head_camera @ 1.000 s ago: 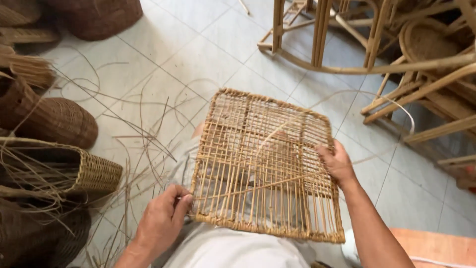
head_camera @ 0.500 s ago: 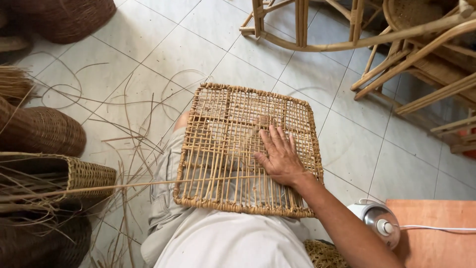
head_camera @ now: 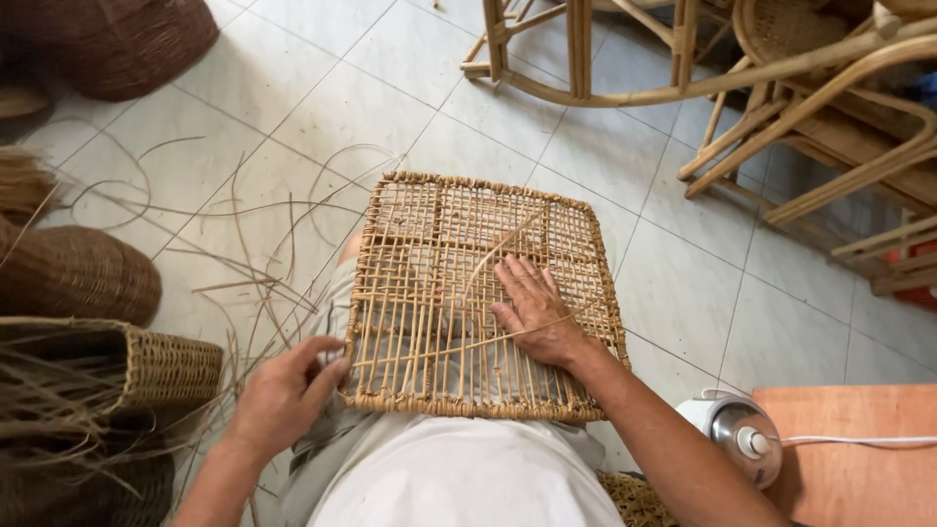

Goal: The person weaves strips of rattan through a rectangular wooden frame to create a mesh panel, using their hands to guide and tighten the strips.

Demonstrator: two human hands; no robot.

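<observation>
Woven rattan panel, square, open lattice with bound rim, lies flat across the person's lap, far edge out over the tiled floor. Right hand rests palm down on the panel's right half, fingers spread and flat, pressing on the weave; grip fully open, nothing enclosed. A loose rattan strand runs up from under those fingers toward the panel's centre. Left hand at the panel's near-left corner, fingers curled to the rim and touching it; whether the grip closes around the rim or a strand cannot be told. Loose rattan strips scattered on the floor left of the panel. Further left, a pale woven basket and darker baskets. Beyond the panel's far edge, rattan chair frames. Right of the panel's near corner, a small white fan beside a wooden board
</observation>
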